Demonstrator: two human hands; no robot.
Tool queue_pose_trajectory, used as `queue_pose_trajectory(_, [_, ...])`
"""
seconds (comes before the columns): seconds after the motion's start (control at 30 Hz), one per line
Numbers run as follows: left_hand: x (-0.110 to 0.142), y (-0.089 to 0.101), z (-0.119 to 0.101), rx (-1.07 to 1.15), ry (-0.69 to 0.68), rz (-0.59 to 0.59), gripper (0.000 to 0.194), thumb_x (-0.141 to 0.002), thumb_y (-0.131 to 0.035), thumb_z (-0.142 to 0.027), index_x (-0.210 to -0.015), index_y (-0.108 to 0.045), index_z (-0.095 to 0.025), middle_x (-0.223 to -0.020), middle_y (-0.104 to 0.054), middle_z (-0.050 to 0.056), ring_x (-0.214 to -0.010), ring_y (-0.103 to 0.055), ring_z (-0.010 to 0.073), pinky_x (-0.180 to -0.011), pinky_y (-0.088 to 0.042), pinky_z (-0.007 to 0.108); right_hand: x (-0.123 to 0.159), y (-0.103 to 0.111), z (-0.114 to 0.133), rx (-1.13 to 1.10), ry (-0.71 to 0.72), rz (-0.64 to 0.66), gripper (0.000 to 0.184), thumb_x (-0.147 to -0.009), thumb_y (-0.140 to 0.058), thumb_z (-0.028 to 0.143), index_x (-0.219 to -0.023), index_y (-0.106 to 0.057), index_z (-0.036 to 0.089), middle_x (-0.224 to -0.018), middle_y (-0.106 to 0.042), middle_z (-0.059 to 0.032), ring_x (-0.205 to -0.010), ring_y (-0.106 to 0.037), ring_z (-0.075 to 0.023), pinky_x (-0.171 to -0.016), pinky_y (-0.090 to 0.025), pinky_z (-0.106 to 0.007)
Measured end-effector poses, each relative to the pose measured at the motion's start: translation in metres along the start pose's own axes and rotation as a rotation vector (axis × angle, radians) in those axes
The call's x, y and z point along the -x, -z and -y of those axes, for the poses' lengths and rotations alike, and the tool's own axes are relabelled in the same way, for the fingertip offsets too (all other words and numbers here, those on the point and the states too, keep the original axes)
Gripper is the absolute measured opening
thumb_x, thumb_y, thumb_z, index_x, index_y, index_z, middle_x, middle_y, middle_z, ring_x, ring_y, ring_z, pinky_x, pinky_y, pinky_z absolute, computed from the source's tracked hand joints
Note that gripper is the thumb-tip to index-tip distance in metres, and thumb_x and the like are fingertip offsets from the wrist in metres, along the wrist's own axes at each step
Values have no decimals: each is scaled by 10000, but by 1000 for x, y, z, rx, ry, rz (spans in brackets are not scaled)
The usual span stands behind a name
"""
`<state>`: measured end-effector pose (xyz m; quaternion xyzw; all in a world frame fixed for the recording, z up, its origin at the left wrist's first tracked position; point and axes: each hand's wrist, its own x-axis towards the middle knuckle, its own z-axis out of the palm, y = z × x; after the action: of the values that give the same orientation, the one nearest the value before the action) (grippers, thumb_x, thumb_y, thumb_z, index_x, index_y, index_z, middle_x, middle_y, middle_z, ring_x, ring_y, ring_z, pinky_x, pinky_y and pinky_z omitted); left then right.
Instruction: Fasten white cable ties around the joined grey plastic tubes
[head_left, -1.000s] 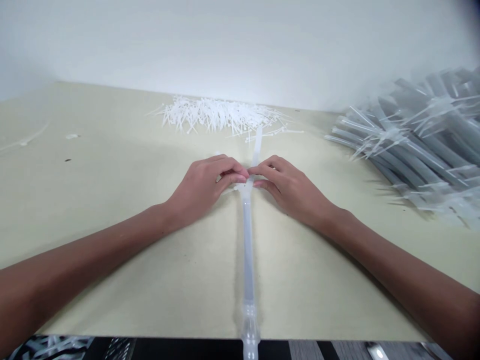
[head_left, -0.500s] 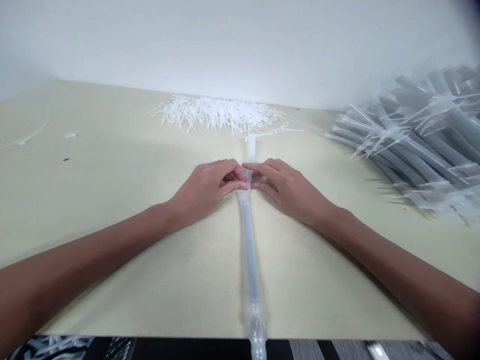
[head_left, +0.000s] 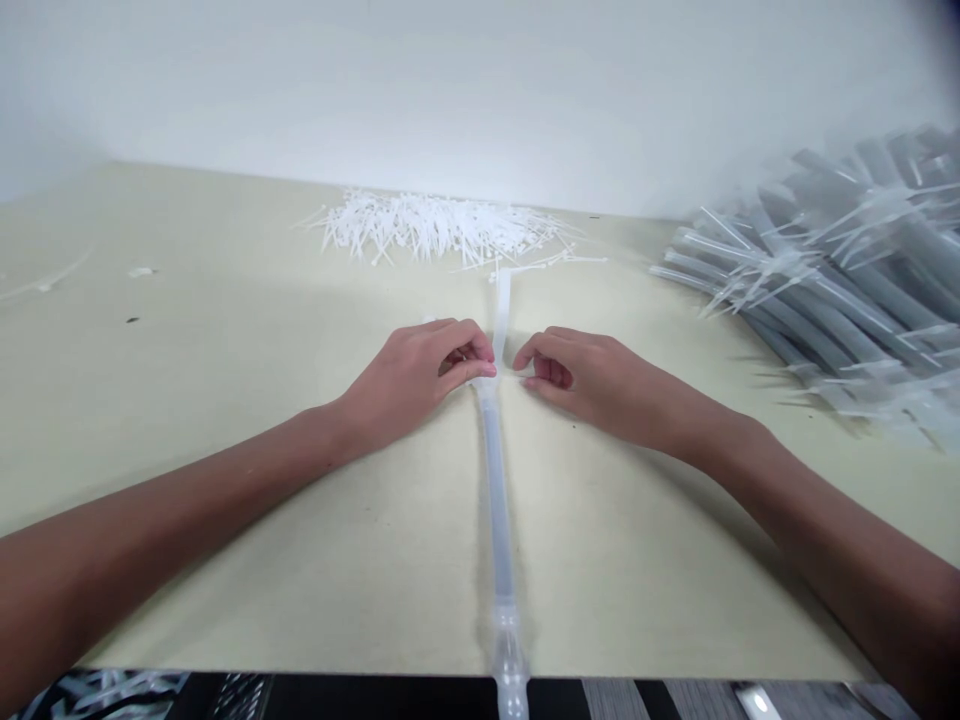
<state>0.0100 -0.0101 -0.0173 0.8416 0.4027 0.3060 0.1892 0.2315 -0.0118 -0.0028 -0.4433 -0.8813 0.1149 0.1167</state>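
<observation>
A long, translucent plastic tube (head_left: 498, 500) lies lengthwise on the table, its near end hanging over the front edge. My left hand (head_left: 427, 380) pinches it from the left at a narrowed spot, thumb and index fingertips together. To the right, my right hand (head_left: 592, 385) is curled, thumb and index close around the thin, pale tail of a cable tie (head_left: 512, 376) that reaches toward the tube. The tie's loop and head are mostly hidden by my left fingertips. Beyond the hands, the tube's flat whitish end (head_left: 503, 300) points at the back.
A heap of loose white cable ties (head_left: 442, 228) lies at the back of the table (head_left: 225, 400). Stacked at right are bundled clear tubes (head_left: 832, 280) with ties around them. A white scrap (head_left: 141, 271) and a thin strip (head_left: 45, 285) lie far left. A white wall stands behind.
My right hand has drawn away from the tube to the right, its fingers curling. My left hand stays in place on the tube.
</observation>
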Motion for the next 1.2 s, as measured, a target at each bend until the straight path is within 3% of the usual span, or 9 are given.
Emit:
queue_pose_trajectory(0.13, [0, 0, 0, -7, -6, -2, 109, -868, -544, -306, -840, -599, -216, -800, -643, -44, -698, -557, 99, -633, -396, 228, 1, 1, 6, -58, 10, -16, 152, -833, -508, 217, -962, -587, 235, -818, -570, -5, -693, -529, -126, -626, -428, -267])
queue_pose_trajectory(0.3, [1, 0, 0, 24, 30, -8, 123, -859, -555, -326, -858, -610, -216, -793, -651, -31, -707, -578, 108, -640, -417, 229, 1, 1, 18, -218, -10, -162, 84, -831, -552, 233, -895, -604, 219, -801, -608, 6, -666, -539, -108, -617, -443, -255])
queue_pose_trajectory(0.43, [1, 1, 0, 94, 63, -17, 110, -839, -587, -321, -862, -600, -214, -786, -659, -44, -720, -593, 95, -645, -425, 202, -1, -7, 26, -398, -34, -240, 117, -820, -604, 297, -884, -612, 200, -766, -614, 8, -655, -550, -99, -610, -456, -241])
queue_pose_trajectory(0.63, [0, 1, 0, 47, 44, -9, 92, -841, -585, -297, -830, -606, -209, -758, -636, -54, -682, -565, 82, -623, -397, 195, -5, -21, 26, -613, -115, -325, 122, -804, -632, 260, -901, -619, 186, -716, -617, 16, -654, -598, -105, -666, -505, -247])
queue_pose_trajectory(0.9, [0, 1, 0, 77, 77, -12, 58, -834, -588, -264, -822, -620, -217, -748, -648, -65, -678, -563, 80, -624, -386, 190, -7, -25, 20, -568, -87, -352, 124, -812, -615, 186, -935, -621, 188, -858, -655, -2, -764, -633, -116, -733, -515, -254])
queue_pose_trajectory(1.2, [1, 0, 0, 100, 113, -26, 72, -829, -594, -285, -826, -643, -232, -737, -660, -72, -659, -557, 80, -612, -384, 195, -7, -24, 19, -411, -19, -367, 67, -840, -586, 211, -867, -646, 201, -849, -611, -5, -781, -571, -117, -674, -476, -248])
